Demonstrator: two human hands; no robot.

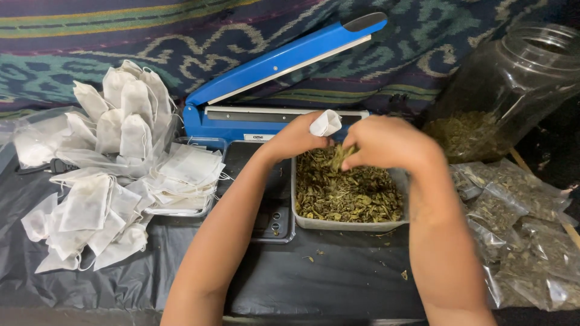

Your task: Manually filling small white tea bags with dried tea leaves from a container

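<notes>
Black plastic sheeting (338,278) covers the work surface, with a patterned woven cloth (181,36) hanging behind it. At the centre, the left hand (296,139) pinches a small white paper tea bag (325,122) held open-end up, its fingers closed on the bag's lower part. Just at 3 o'clock from it, the right hand (386,142) has its fingertips bunched together on a pinch of dried green leaves (339,154), close to the bag's mouth; whether leaf touches paper is hard to tell. Directly below both hands, at 6 o'clock, sits a clear rectangular tray (347,224) full of the same loose leaves. At 12 o'clock stands a blue heat sealer (266,90) with its arm raised. At 9 o'clock lies a heap of white tea bags (115,175). At 2 o'clock leans a large clear jar (507,84), and at 4 o'clock clear pouches of leaves (519,241) lie stacked.
</notes>
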